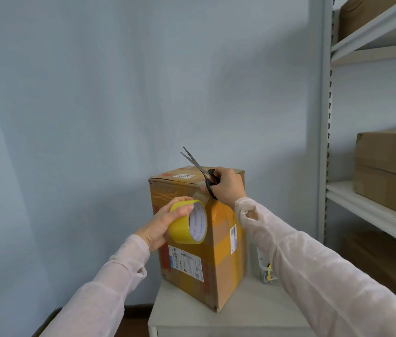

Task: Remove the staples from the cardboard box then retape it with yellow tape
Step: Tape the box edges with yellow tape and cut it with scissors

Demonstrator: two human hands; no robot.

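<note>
On top of the small white table (245, 312) stands the cardboard box (226, 249), probably stiff but dentable, left hand (160, 227) wrapped around the light yellow tape roll (188, 222), right hand (227, 187) closed through slightly parted scissors (200, 170).

A small pale worktop (180, 310) carries a tall cardboard box (226, 263) standing upright, banded with yellow tape. Just right of the box, a small clear container (266, 271) stands on the worktop near its far right edge.
</note>
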